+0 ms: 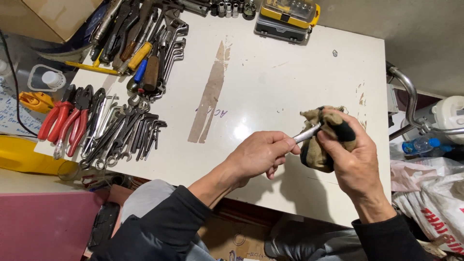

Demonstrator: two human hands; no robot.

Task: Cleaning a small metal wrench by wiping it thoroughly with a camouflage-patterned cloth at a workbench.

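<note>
Hands over white table point(290, 63), left hand point(261, 154) pinching metal tool point(307, 134), right hand point(355, 159) gripping rag point(316, 152)

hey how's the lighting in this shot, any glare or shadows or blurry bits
Head view: bright overhead light, with a glare spot on the white table beside the left hand; soft shadows fall under both hands toward the near edge; the right hand, the cloth and the metal tool look sharp; edges bend slightly.
</note>
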